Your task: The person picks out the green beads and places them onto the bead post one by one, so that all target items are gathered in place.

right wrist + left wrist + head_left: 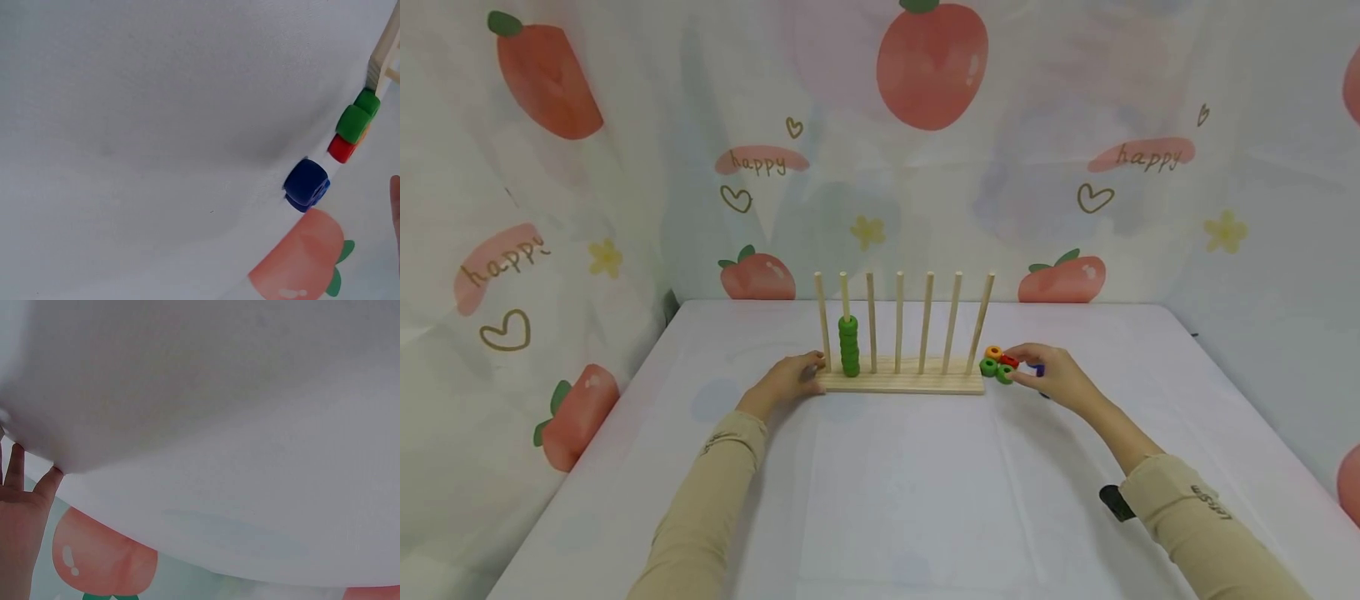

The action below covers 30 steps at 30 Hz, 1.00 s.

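While the left grip [786,377] clasps the rack [901,385], the right grip [1057,373], parted and released, half hides blue rings [1040,368].

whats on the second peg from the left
Green beads sit stacked around the lower part of that peg, which is bare above; the stretch inside the beads is covered.

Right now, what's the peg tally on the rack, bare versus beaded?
Bare pegs: 6
Pegs with green beads: 1
Total: 7 pegs
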Each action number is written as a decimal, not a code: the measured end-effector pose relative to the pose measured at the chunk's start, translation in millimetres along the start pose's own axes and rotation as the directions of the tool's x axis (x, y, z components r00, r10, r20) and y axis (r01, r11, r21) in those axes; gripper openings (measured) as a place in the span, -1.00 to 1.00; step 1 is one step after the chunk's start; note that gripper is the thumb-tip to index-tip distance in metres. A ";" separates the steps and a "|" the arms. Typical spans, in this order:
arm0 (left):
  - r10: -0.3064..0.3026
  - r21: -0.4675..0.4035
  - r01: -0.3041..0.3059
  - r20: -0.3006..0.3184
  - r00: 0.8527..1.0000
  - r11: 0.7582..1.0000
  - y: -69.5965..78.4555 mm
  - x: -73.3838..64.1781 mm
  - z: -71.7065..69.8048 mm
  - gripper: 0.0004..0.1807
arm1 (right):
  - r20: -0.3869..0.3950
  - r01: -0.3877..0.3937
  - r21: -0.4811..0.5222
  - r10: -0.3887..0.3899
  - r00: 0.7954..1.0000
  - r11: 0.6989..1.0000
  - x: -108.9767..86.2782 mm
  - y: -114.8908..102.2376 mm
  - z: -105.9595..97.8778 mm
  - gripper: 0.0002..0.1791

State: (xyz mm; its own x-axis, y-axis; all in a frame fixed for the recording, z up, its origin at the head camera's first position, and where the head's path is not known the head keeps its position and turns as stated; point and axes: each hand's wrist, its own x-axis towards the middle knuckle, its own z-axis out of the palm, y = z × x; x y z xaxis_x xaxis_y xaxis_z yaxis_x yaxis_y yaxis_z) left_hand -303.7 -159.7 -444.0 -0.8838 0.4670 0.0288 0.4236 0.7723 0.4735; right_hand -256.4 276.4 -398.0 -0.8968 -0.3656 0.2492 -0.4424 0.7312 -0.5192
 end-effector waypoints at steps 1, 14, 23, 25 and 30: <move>0.004 0.004 -0.004 -0.001 1.000 1.000 0.0 -0.4 -0.1 -0.40 | 0.005 -0.005 0.000 0.005 1.000 1.000 -0.1 1.3 0.4 -0.60; -0.011 -0.008 0.011 0.006 1.000 1.000 0.3 -1.7 -0.2 -0.44 | 0.062 -0.052 -0.022 0.054 0.997 0.998 6.9 15.1 7.1 -0.61; -0.028 -0.002 0.028 0.013 1.000 1.000 2.7 -2.0 -1.8 -0.43 | 0.087 -0.068 -0.040 0.071 0.994 0.997 14.7 21.0 14.2 -0.64; -0.022 0.012 0.022 0.013 1.000 1.000 3.5 -1.7 -2.5 -0.41 | 0.094 -0.072 -0.046 0.076 0.993 0.996 15.4 22.9 15.6 -0.65; -0.014 0.040 0.014 0.013 1.000 0.999 4.2 0.1 -3.5 -0.42 | 0.111 -0.080 -0.056 0.086 0.990 0.995 17.7 25.8 18.5 -0.67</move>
State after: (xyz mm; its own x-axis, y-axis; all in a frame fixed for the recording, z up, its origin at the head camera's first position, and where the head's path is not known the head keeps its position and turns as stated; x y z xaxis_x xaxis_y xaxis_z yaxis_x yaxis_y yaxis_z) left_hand -302.7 -157.9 -438.9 -0.8870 0.4616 0.0107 0.4190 0.7952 0.4383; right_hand -283.6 278.1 -422.1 -0.9252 -0.3630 0.1109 -0.3686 0.7895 -0.4907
